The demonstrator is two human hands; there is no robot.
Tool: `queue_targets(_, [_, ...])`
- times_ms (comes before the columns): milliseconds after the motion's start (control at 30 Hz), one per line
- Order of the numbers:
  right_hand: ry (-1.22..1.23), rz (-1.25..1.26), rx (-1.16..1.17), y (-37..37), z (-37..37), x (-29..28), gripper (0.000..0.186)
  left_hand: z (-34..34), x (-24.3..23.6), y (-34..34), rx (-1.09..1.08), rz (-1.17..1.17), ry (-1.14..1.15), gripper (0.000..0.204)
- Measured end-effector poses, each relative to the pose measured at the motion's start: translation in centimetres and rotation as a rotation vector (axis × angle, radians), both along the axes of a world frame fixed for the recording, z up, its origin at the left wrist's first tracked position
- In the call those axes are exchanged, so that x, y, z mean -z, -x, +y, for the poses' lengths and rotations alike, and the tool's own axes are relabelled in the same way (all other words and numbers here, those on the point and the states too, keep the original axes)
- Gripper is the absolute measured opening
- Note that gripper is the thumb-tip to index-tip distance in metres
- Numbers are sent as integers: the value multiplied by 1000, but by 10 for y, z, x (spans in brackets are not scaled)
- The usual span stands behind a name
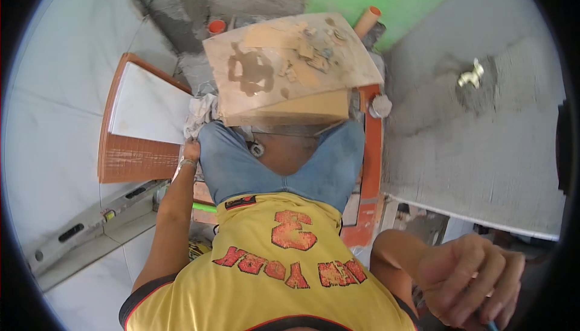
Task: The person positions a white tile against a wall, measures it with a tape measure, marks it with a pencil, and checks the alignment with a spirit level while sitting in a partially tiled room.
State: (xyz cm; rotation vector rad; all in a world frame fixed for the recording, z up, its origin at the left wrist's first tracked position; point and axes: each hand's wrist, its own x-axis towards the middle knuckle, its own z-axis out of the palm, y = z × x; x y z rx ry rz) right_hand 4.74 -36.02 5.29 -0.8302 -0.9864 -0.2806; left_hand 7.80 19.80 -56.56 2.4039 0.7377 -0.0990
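My right hand (474, 279) is raised at the lower right, close to the camera, with its fingers curled in. A small blue tip of something (490, 325) shows beneath the fingers; the rest is hidden. Low beside my left knee, my left hand (191, 149) is between the jeans and the tiles, its fingers mostly out of sight. Just past it lies a crumpled whitish rag (201, 113). Next to that hand lean a white tile (148, 104) and brown-backed tiles (140, 154). Whether the left hand grips any of these I cannot tell.
Before my knees, a cardboard box (290, 109) carries a dusty board (362, 68) with broken tile bits. A spirit level (84, 225) runs along the left wall. Orange pipes (367, 22) stand behind. A tap (471, 75) juts from the grey right wall. A tape measure (257, 149) lies between my legs.
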Motion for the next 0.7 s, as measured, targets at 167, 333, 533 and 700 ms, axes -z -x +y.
queue_targets(167, [108, -13, 80, 0, 4, 8, 28, -67, -22, -13, -73, 33, 67, 55])
queue_targets(333, [89, 1, 9, 0, 2, -4, 30, -11, -18, 12, -74, 22, -29, 58])
queue_targets(533, [-69, -184, 12, -11, 22, 2, 25, -40, -25, -3, -190, -33, 47, 63])
queue_targets(700, [366, 69, 324, 11, 18, -3, 21, -70, -72, -21, -112, -60, -56, 51])
